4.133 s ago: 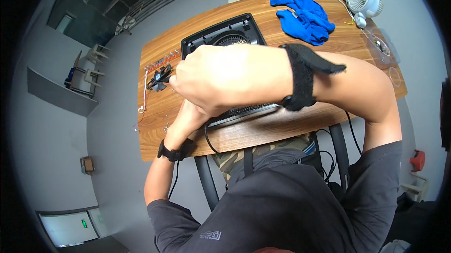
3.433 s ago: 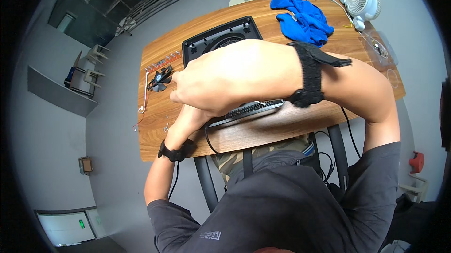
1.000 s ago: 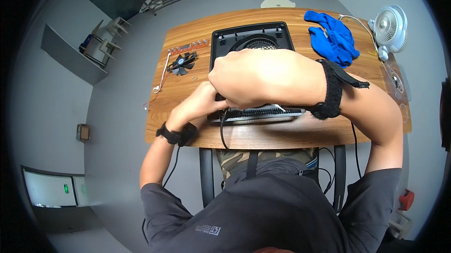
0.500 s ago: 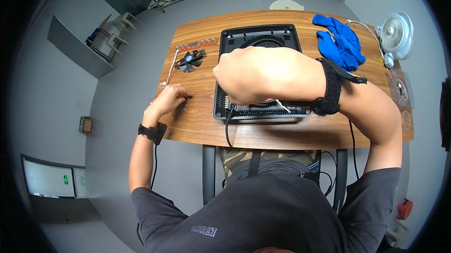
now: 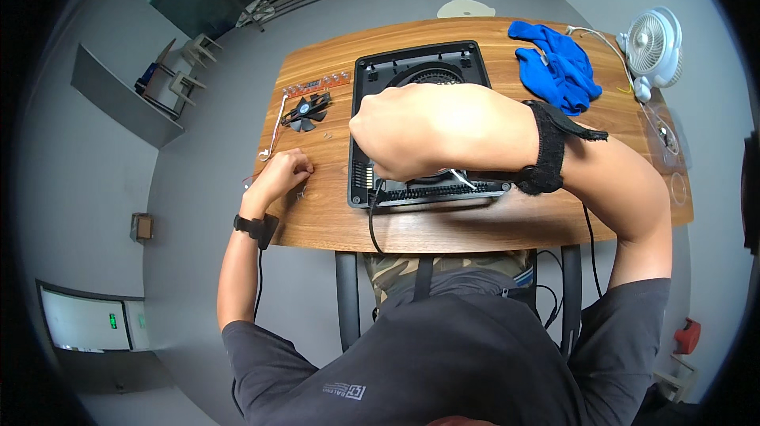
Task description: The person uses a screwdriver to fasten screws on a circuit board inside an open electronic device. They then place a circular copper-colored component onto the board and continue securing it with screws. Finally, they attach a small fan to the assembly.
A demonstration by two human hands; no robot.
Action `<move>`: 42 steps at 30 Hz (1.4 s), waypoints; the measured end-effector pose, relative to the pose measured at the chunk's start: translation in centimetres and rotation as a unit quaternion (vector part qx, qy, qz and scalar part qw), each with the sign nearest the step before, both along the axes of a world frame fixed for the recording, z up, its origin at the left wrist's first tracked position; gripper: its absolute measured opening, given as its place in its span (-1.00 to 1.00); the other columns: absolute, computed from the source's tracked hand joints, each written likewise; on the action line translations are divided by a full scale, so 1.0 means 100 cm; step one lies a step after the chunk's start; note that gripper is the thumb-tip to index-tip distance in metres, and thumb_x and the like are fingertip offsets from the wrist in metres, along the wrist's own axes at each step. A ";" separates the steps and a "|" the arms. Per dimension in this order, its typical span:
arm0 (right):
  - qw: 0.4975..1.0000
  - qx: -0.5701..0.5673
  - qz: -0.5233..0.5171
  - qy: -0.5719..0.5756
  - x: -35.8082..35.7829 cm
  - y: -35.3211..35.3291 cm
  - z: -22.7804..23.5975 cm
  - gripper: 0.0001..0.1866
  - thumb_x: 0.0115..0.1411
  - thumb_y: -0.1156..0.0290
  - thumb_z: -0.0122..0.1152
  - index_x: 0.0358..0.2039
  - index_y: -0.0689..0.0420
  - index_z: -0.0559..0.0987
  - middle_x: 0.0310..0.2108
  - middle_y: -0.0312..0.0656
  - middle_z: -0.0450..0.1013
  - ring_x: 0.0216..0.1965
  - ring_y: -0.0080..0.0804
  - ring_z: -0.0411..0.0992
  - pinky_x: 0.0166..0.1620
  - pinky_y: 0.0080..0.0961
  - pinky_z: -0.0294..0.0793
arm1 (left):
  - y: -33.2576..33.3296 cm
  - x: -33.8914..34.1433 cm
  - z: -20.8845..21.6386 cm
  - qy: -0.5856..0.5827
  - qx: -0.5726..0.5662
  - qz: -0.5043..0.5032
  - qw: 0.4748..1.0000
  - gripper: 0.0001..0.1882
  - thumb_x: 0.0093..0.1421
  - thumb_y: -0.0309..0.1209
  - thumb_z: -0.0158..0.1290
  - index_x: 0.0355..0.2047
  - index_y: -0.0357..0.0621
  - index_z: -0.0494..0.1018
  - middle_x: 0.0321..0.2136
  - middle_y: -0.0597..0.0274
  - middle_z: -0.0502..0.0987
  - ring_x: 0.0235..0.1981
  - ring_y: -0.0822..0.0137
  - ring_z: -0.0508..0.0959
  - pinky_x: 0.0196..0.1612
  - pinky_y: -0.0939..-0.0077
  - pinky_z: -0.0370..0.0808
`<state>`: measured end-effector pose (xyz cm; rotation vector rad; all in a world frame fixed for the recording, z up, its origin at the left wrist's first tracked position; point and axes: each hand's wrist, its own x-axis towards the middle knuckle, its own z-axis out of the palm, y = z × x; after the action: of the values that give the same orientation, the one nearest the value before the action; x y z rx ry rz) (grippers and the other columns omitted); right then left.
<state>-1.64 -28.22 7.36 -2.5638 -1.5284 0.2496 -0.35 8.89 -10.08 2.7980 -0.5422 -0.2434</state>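
A black plastic appliance housing [image 5: 366, 70] lies open on the table, with a round black coil-like part [image 5: 431, 74] inside. My right hand [image 5: 400, 133] is curled over its middle, back of the hand up. The fingers are tucked under, so whatever they hold is hidden. A white wire [image 5: 461, 179] sticks out below that wrist. To the left of the housing, my left hand [image 5: 286, 173] rests low at the tabletop with fingertips pressed together; nothing between them can be made out. Small metal pieces [image 5: 301, 192] lie just below it.
A small black fan [image 5: 307, 112] and an orange circuit strip [image 5: 317, 84] with wires lie at the table's left. A blue cloth [image 5: 558, 70] and a white desk fan [image 5: 653, 46] are at the right. A black cable [image 5: 372, 224] hangs over the front edge.
The whole view has shifted slightly, so the table sits further left in it. Both hands keep nearly the same places; a dark speck by my left fingertips no longer shows.
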 end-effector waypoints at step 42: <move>0.949 0.301 -0.075 0.054 0.066 -0.105 -0.062 -0.53 0.28 0.02 0.38 -0.10 0.22 0.66 -0.36 -0.02 0.63 -0.35 -0.17 0.62 -0.23 -0.35 0.55 | -0.145 0.014 0.046 -0.084 -0.324 0.023 0.942 -0.86 0.27 -0.56 0.25 -0.16 -0.31 0.65 -0.31 0.21 0.72 -0.27 0.46 0.71 -0.14 0.56 0.68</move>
<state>4.95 -38.70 1.18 -2.1188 -1.1343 -0.0870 1.03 -5.58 -5.53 2.1888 -0.4834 0.1633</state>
